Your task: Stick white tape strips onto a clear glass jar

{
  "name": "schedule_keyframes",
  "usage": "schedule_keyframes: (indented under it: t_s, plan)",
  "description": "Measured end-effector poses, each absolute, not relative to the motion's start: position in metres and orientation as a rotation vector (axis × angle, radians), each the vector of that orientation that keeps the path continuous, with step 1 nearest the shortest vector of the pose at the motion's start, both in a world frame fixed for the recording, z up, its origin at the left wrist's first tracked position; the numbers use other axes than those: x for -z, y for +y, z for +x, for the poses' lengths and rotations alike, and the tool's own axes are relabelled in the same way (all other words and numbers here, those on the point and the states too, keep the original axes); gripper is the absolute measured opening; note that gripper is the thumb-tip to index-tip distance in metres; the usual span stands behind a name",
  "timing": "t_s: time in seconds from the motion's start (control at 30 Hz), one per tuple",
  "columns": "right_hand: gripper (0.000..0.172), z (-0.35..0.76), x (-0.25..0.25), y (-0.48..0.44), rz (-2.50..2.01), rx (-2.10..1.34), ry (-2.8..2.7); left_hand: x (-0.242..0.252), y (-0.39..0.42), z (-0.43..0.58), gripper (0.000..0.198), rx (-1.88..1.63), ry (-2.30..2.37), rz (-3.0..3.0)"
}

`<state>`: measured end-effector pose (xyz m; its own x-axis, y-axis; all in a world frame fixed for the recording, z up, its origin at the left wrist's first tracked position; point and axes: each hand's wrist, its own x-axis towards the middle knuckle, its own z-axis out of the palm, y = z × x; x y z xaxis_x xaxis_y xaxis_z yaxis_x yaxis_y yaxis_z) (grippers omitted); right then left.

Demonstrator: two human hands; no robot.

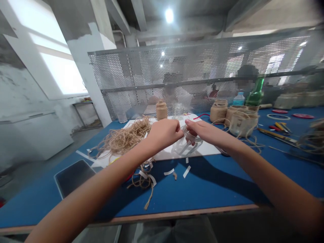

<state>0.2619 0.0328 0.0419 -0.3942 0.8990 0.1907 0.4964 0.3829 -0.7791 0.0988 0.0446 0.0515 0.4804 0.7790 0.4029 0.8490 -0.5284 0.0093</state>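
A clear ring (189,133) is sitting between the hands, just above a white board (205,151), with clear strips (184,148) fanning down from it. It looks like light, thin plastic, stiff enough to keep its shape but likely to flex and slip under pressure, so its rim seems the safest place to hold. The left hand (163,133) is closing on the rim from one side, while the right hand (205,131) is gripping it from the other, with its fingers (188,124) curling over the top.

Jute twine (124,140) is lying in a loose heap on the board's far left, and white paper strips (186,171) are scattered across the blue desk (210,184). Beyond them, a twine-wrapped jar (161,110) is standing beside a clear jar (179,109). More twine-wrapped jars (218,111) are crowding the far right, and their contents are hidden. A green bottle (255,91) is rising behind them.
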Motion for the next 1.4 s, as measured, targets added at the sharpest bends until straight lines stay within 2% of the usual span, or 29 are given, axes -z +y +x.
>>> schedule_keyframes:
  t_s: [0.23, 0.47, 0.7, 0.97, 1.2, 1.4]
  plan:
    - [0.054, 0.256, -0.043, 0.029, -1.204, -0.812, -2.035, -0.064, 0.044, 0.104, 0.025, 0.329, -1.304, -2.496]
    - [0.059, 0.253, -0.039, 0.036, -1.246, -0.695, -2.067, -0.062, 0.049, 0.106, 0.022, 0.271, -1.291, -2.473]
    - [0.061, 0.251, -0.035, 0.042, -1.249, -0.583, -2.107, -0.059, 0.053, 0.104, 0.021, 0.287, -1.247, -2.478]
    - [0.059, 0.257, -0.038, 0.036, -1.209, -0.764, -2.067, -0.049, 0.063, 0.091, 0.023, 0.334, -1.18, -2.657]
    - [0.057, 0.259, -0.039, 0.035, -1.174, -0.783, -2.064, -0.048, 0.06, 0.089, 0.025, 0.497, -1.181, -2.676]
    - [0.057, 0.259, -0.037, 0.037, -1.154, -0.785, -2.057, -0.055, 0.058, 0.091, 0.026, 0.492, -1.149, -2.623]
